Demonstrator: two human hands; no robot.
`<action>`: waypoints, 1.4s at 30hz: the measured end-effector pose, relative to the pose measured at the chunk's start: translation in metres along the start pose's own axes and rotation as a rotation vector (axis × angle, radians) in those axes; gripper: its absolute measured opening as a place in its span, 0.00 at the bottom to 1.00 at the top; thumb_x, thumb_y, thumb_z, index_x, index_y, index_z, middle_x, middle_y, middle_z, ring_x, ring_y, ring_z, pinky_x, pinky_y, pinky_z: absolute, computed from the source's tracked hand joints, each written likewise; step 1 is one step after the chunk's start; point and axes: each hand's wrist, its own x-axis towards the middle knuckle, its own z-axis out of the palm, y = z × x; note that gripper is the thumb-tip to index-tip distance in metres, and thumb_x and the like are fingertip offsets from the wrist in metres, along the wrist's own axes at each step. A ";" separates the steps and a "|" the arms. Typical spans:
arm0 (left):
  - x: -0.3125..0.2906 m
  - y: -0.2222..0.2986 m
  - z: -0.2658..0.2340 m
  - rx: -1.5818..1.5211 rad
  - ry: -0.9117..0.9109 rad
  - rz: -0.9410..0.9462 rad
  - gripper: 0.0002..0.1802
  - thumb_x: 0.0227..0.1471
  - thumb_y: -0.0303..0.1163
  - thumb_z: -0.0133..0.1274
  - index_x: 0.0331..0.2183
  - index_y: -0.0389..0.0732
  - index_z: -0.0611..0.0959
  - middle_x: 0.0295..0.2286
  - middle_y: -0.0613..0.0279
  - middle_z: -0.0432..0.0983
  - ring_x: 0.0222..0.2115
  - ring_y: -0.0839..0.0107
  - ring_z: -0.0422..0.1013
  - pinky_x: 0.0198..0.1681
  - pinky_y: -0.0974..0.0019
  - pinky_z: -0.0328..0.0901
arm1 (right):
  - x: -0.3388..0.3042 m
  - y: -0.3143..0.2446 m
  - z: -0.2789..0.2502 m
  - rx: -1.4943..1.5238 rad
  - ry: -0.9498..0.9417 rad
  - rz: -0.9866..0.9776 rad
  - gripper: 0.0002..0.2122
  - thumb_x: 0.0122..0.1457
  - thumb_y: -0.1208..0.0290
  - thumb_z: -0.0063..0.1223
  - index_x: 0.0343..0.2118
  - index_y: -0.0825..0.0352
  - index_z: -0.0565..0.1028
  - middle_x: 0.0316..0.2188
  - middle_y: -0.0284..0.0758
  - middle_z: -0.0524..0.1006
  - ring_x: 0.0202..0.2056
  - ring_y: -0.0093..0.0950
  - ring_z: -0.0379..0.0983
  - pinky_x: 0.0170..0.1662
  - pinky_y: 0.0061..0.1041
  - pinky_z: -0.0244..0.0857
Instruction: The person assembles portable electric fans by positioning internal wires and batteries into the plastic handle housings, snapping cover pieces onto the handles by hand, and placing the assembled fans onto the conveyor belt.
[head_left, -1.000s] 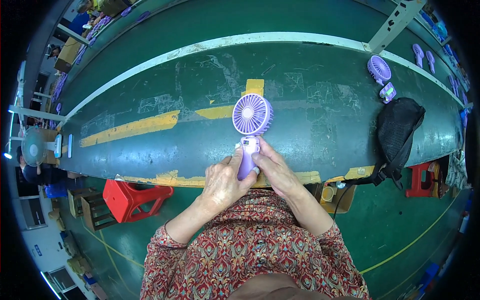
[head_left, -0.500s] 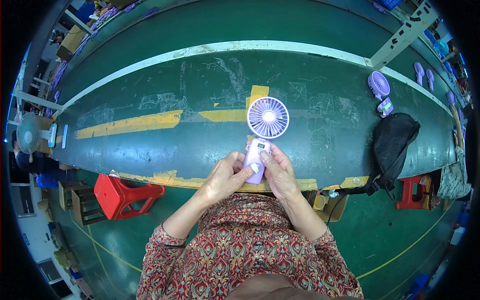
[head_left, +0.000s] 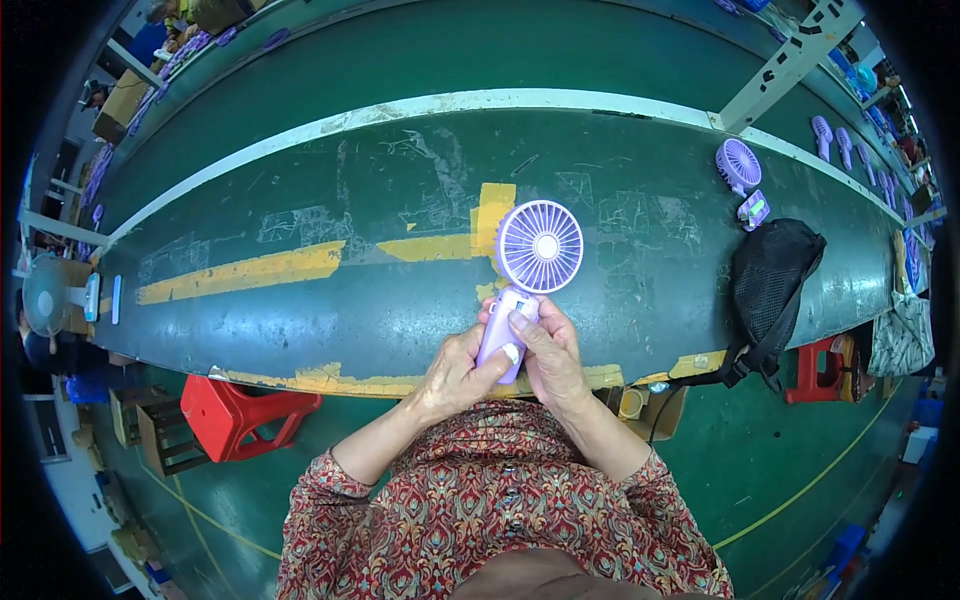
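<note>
A: From the head view, what's different over there?

B: The purple handheld fan point(head_left: 544, 246) has swung round. A second ago its ribbed side showed on the right; now that shows on the left. The right thumb point(head_left: 533, 336) has come from the handle's right edge onto its front, too, at the lower edge of the small dark window point(head_left: 521, 306).

A: What does that make of the work?

B: I'd judge the attention has gone to the front of the handle point(head_left: 497, 340). Whether the thumb is pressing anything, I can't tell.

A: How are the hands set?

B: Both are closed on it. The left hand point(head_left: 458, 374) pinches the lower left part, its thumb, something white at the tip, laid across the front. The right hand point(head_left: 560, 368) grips the right side, fingers curled behind.

A: So where's the fan exactly?

B: Between the two hands, its round head beyond the fingers, over the green bench point(head_left: 640, 325). A second fan point(head_left: 738, 164) lies well apart, near a black bag point(head_left: 772, 280).
</note>
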 end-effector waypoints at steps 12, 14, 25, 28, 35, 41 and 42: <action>0.110 0.022 -0.078 -0.010 0.235 0.071 0.12 0.52 0.35 0.46 0.32 0.35 0.75 0.19 0.60 0.74 0.14 0.78 0.67 0.16 0.76 0.62 | 0.060 -0.109 -0.077 -1.327 0.436 -0.453 0.25 0.55 0.64 0.49 0.52 0.74 0.59 0.48 0.53 0.67 0.52 0.42 0.64 0.53 0.33 0.59; 0.155 0.041 -0.095 0.392 0.376 0.176 0.15 0.51 0.38 0.46 0.33 0.33 0.74 0.20 0.53 0.74 0.18 0.65 0.70 0.21 0.63 0.64 | 0.067 -0.158 -0.115 -1.614 0.718 -0.686 0.24 0.53 0.67 0.49 0.50 0.75 0.61 0.46 0.56 0.67 0.49 0.47 0.65 0.52 0.36 0.59; 0.308 -0.024 -0.123 0.886 0.587 0.279 0.33 0.51 0.41 0.47 0.51 0.26 0.62 0.49 0.38 0.60 0.51 0.46 0.58 0.54 0.55 0.54 | 0.119 -0.232 -0.243 -2.001 1.130 -0.184 0.21 0.50 0.66 0.49 0.42 0.79 0.69 0.50 0.57 0.62 0.54 0.52 0.55 0.58 0.45 0.44; 0.278 -0.015 -0.085 0.893 0.491 0.324 0.30 0.52 0.39 0.46 0.50 0.27 0.64 0.50 0.38 0.59 0.52 0.47 0.56 0.56 0.56 0.51 | 0.121 -0.210 -0.234 -2.069 1.102 -0.309 0.16 0.52 0.70 0.39 0.37 0.76 0.73 0.47 0.57 0.65 0.54 0.52 0.55 0.59 0.46 0.44; 0.197 0.039 -0.035 0.528 0.259 0.331 0.29 0.54 0.38 0.46 0.52 0.28 0.63 0.53 0.41 0.57 0.55 0.52 0.54 0.58 0.61 0.48 | 0.093 -0.116 -0.116 -1.953 0.550 -0.860 0.04 0.42 0.75 0.48 0.16 0.67 0.74 0.30 0.43 0.73 0.39 0.39 0.67 0.45 0.38 0.60; 0.156 0.025 -0.029 0.546 0.159 0.317 0.32 0.52 0.40 0.47 0.53 0.29 0.61 0.53 0.40 0.56 0.55 0.51 0.55 0.58 0.61 0.50 | 0.046 -0.038 -0.047 -1.883 0.067 -0.587 0.10 0.48 0.74 0.49 0.32 0.76 0.71 0.48 0.60 0.62 0.53 0.52 0.58 0.57 0.42 0.52; 0.145 0.026 -0.031 0.532 0.136 0.289 0.32 0.52 0.39 0.47 0.53 0.29 0.62 0.53 0.40 0.57 0.54 0.51 0.56 0.57 0.61 0.51 | 0.034 -0.036 -0.033 -1.869 0.013 -0.540 0.13 0.50 0.73 0.49 0.37 0.77 0.70 0.50 0.60 0.61 0.53 0.53 0.57 0.57 0.42 0.52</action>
